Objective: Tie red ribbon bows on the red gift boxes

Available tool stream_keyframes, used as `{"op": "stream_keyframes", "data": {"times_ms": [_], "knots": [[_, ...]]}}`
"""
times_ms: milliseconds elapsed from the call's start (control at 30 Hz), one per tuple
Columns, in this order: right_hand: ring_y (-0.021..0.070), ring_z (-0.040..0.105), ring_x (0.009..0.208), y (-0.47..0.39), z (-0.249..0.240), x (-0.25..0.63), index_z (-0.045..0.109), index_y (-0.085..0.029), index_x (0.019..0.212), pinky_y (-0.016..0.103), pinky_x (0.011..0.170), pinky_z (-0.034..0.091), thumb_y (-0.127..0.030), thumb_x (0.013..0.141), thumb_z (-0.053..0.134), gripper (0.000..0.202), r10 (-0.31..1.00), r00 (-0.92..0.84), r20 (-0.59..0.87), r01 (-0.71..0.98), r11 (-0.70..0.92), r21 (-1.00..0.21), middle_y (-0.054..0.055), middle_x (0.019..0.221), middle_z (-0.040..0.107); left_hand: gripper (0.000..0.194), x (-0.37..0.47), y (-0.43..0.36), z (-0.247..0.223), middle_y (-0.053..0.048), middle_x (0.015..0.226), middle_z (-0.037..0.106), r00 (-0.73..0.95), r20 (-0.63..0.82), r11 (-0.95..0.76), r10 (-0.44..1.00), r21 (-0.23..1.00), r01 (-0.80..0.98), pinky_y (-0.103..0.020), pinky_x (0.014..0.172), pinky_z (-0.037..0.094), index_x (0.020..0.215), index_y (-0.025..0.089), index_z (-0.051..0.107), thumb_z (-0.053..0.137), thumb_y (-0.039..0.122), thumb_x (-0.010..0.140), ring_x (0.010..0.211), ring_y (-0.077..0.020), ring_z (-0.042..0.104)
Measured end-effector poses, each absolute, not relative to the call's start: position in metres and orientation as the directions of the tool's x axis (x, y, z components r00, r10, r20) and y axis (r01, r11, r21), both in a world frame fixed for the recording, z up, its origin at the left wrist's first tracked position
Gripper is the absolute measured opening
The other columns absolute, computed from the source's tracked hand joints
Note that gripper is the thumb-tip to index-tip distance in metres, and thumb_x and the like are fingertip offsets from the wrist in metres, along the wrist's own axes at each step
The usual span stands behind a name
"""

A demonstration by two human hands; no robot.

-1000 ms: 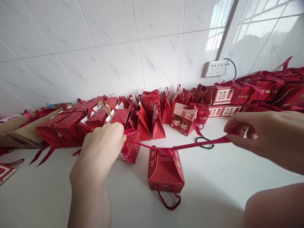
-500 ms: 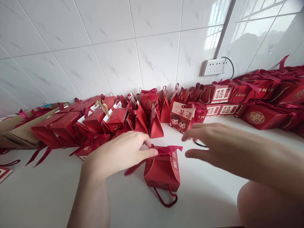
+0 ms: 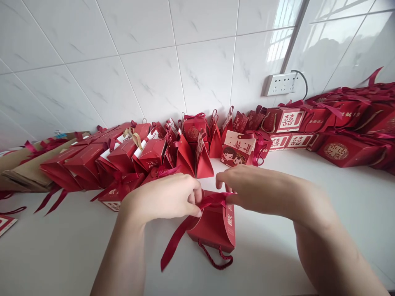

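Observation:
A red gift box (image 3: 211, 226) with gold characters on its right side stands on the white table, its dark red rope handle (image 3: 212, 259) lying toward me. A dark red ribbon (image 3: 176, 242) is tied across its top, one tail hanging down to the left. My left hand (image 3: 173, 195) pinches the ribbon at the left of the knot, thumb against curled fingers. At the right of the knot, my right hand (image 3: 253, 191) has the other ribbon end between thumb and fingers.
Rows of red gift boxes (image 3: 83, 162) line the tiled wall. A box with two cartoon faces (image 3: 237, 150) stands just behind my right hand. More boxes (image 3: 348, 150) are stacked at the right, below a white power socket (image 3: 282, 84). Brown paper bags (image 3: 38, 166) lie at the left.
My right hand has moved left and closed on the ribbon. My left hand's fingers have curled in at the knot. The left ribbon tail now hangs lower, toward me.

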State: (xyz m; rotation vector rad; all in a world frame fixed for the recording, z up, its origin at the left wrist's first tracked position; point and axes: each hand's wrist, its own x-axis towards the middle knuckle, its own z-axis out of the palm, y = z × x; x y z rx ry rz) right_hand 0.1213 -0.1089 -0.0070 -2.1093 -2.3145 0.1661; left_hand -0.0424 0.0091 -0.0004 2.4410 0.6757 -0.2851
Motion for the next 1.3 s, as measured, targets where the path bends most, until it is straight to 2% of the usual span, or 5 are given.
{"op": "stream_keyframes", "data": {"times_ms": [400,567,767,900,1300], "knots": [[0.0107,0.048,0.048,-0.121,-0.008,0.127,0.057,-0.019,0.068,0.025,0.047,0.03,-0.005,0.078,0.05,0.019,0.992,-0.115,-0.045,0.973,0.104,-0.206,-0.001,0.06,0.056,0.009,-0.045,0.015,0.0,0.002,0.058,0.057,0.842,-0.339,-0.73,0.42,0.425,0.535,-0.024,0.045,0.025,0.064,0.022,0.06,0.053,0.025,0.068,0.045,-0.0119,0.043],[0.0107,0.043,0.044,-0.125,0.008,0.125,0.058,-0.019,0.062,0.024,0.04,0.025,-0.013,0.077,0.049,0.019,0.979,-0.007,-0.203,0.976,-0.038,-0.216,0.0,0.054,0.057,0.015,-0.055,0.032,-0.027,0.003,0.063,0.053,0.881,-0.374,-0.623,0.289,0.625,0.47,-0.022,0.049,0.028,0.071,0.02,0.051,0.053,0.034,0.076,0.052,-0.0107,0.043],[0.0116,0.052,0.056,-0.12,-0.021,0.149,0.057,-0.016,0.068,0.021,0.048,0.036,-0.026,0.08,0.049,0.018,0.934,-0.135,-0.33,0.839,-0.069,-0.54,0.001,0.064,0.061,0.022,-0.063,0.045,-0.072,0.004,0.062,0.044,0.954,-0.23,-0.349,0.191,0.893,0.285,-0.023,0.056,0.03,0.066,0.017,0.045,0.055,0.035,0.075,0.058,-0.0094,0.039],[0.0164,0.063,0.074,-0.117,-0.056,0.175,0.057,-0.013,0.077,0.03,0.072,0.049,-0.033,0.081,0.051,0.022,0.875,-0.397,-0.277,0.48,-0.059,-0.875,0.008,0.081,0.067,0.02,-0.062,0.038,-0.086,0.005,0.058,0.044,0.947,-0.198,-0.265,0.254,0.927,0.265,-0.024,0.058,0.033,0.06,0.018,0.04,0.05,0.028,0.074,0.058,-0.0104,0.042],[0.0086,0.054,0.051,-0.12,-0.104,0.191,0.042,-0.017,0.059,0.019,0.047,0.03,-0.036,0.075,0.067,0.035,0.814,-0.455,-0.36,0.304,-0.238,-0.922,-0.009,0.049,0.039,0.008,-0.06,0.039,-0.105,-0.001,0.067,0.053,0.924,-0.3,-0.098,0.236,0.939,0.329,-0.029,0.068,0.038,0.062,0.016,0.05,0.047,0.024,0.061,0.068,-0.0153,0.049]]}}
